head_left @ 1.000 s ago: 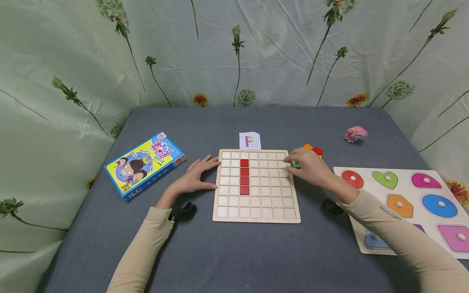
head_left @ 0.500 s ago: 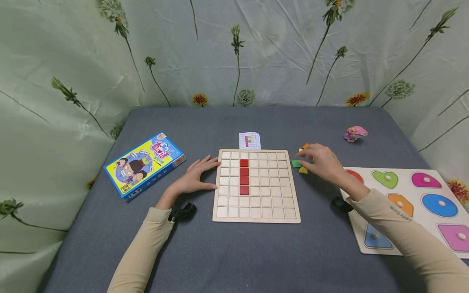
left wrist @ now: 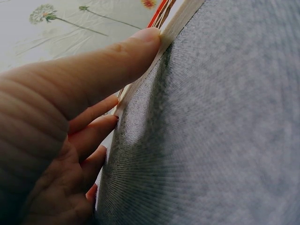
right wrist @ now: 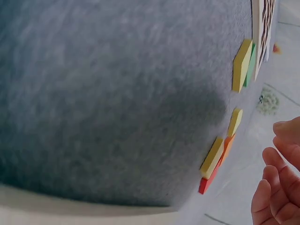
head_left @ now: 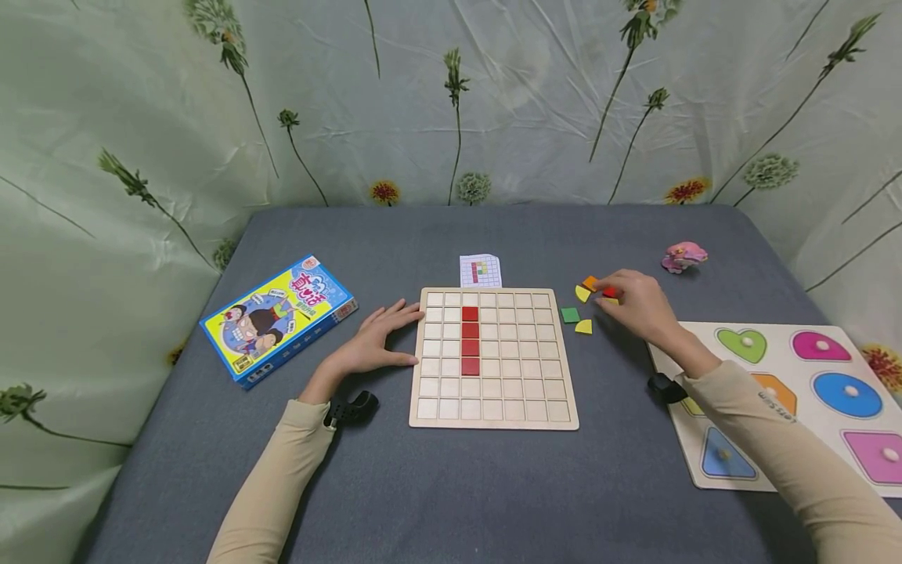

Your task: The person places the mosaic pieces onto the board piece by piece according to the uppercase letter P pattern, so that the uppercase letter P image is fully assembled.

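My left hand rests at the left edge of a wooden grid board, thumb and fingertips touching its side. In the left wrist view the thumb presses that edge. A column of several red squares fills part of the grid. My right hand hovers over a small group of pieces, fingers loosely bent, with nothing seen between them in the right wrist view. Near it lie a green square, a yellow quarter-round piece, another yellow piece, an orange piece and a partly hidden red piece.
Behind the board lies a small pattern card. A blue and yellow box stands left. On the right, a shape puzzle board lies partly under my right forearm. A pink toy figure sits at the back right.
My right hand has drawn away from the board's right edge, moving right over the loose pieces. The green square and yellow pieces have come into sight. My left hand stays put.
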`<state>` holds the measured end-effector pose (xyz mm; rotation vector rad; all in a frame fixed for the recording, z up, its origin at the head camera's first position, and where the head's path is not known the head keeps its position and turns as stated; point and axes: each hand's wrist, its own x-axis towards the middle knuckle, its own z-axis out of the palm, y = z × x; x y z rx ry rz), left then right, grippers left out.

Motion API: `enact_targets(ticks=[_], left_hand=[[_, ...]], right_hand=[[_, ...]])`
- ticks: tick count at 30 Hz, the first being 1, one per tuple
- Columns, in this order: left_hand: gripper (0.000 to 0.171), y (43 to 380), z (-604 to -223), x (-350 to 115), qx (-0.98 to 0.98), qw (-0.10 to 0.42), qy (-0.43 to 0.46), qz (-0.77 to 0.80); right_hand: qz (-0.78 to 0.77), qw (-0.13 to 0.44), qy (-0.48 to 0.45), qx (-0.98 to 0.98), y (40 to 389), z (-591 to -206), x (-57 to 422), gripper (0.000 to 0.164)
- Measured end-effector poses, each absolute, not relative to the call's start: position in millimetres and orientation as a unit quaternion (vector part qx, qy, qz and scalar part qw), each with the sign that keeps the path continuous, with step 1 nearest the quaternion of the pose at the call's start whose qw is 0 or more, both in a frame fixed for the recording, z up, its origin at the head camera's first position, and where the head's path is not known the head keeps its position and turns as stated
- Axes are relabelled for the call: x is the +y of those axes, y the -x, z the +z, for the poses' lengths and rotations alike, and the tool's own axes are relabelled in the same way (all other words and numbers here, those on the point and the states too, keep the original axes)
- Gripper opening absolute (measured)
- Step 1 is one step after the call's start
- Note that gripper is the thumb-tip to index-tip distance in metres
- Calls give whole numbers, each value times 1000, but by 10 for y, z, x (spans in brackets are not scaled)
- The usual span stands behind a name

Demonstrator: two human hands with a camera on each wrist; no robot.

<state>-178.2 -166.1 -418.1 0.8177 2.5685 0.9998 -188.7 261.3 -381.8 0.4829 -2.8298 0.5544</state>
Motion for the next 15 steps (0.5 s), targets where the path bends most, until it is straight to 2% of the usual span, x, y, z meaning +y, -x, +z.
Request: enact_targets(ticks=[15], left_hand=[[76, 1762, -4168, -1650, 886, 137, -278, 346]], right_hand=[[225, 84, -122, -963, 1978, -3855, 2818, 23]])
